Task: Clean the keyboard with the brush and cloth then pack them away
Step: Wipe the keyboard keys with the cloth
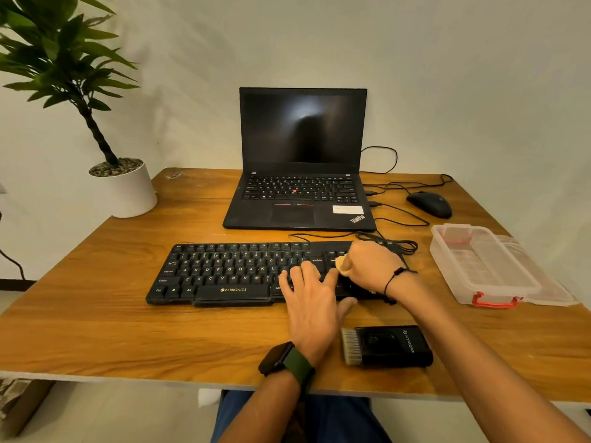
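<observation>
Far left: potted plant (pixel 68 75) in a white pot (pixel 128 190) at the back-left corner of the wooden desk (pixel 96 314). Centre-left: black keyboard (pixel 224 273), "ZEBRONICS" printed in yellow on the lip under the space bar, key legends readable (QWERTY row, Ctrl, Alt). Behind it, an open black laptop (pixel 300 161), screen dark, "ThinkPad" on the right palm rest, white sticker beside it, text too small to read. Left hand (pixel 311 298) lies flat on the keyboard's right half, fingers straight and spread, thumb off the front edge; dark watch with green strap (pixel 287 362) on that wrist. Right hand (pixel 367 266) is over the keyboard's right end, fingers curled round a pale yellow cloth (pixel 340 262), only a bit of it showing; black cord bracelet on the wrist. Brush (pixel 387 346) lies on the desk just in front of the keyboard, bristles pointing left, black body marked "STRIFF". Right: black mouse (pixel 430 204) at the back, cables to the laptop, clear plastic box (pixel 479 266) with red latch, lid open.
</observation>
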